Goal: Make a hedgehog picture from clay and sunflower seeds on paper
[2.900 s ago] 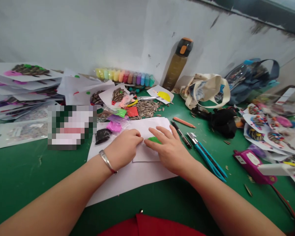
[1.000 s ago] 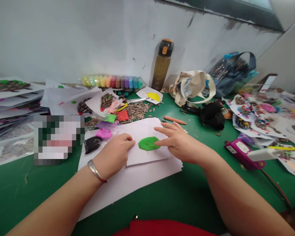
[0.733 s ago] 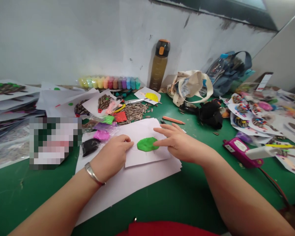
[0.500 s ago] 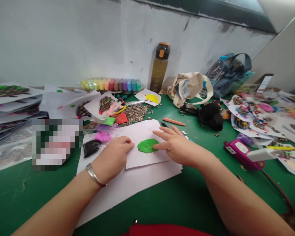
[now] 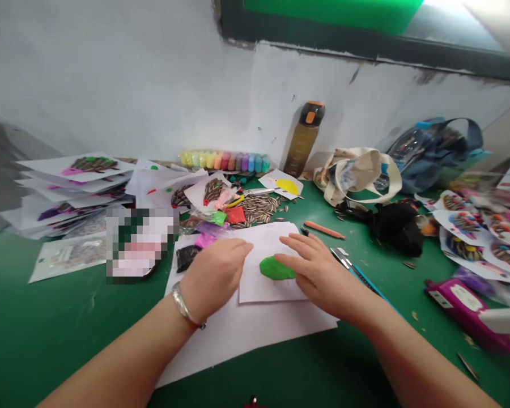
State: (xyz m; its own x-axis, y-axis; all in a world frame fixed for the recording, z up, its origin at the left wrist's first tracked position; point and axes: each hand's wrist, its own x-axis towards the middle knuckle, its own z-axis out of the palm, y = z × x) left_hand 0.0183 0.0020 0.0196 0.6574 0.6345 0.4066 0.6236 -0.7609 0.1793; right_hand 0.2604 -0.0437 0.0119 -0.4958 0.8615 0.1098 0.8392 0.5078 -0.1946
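Note:
A flat oval of green modelling clay (image 5: pixel 276 268) lies on a small white sheet of paper (image 5: pixel 263 292), which rests on larger white sheets (image 5: pixel 225 345). My right hand (image 5: pixel 317 266) is over the clay's right end, fingers stretched and spread; the forefinger overlaps the clay's upper edge, and whether it presses there I cannot tell. At the small sheet's left side is my left hand (image 5: pixel 216 275), wearing a silver bracelet (image 5: pixel 183 306). Its fingers are curled and drawn together, pointing toward the clay, and anything between them is hidden.
Bagged clay (image 5: pixel 188 258), a heap of sunflower seeds (image 5: pixel 261 208) and an orange pencil (image 5: pixel 324 229) lie beyond the paper. Behind stand a water bottle (image 5: pixel 304 141) and a cloth bag (image 5: pixel 357 175). Stacked pictures (image 5: pixel 72 181) are left; a magenta device (image 5: pixel 463 309) is right.
The view has swung left, so everything sits farther right in the picture. My right hand's fingers now reach farther over the clay. My left hand's fingers look more drawn together.

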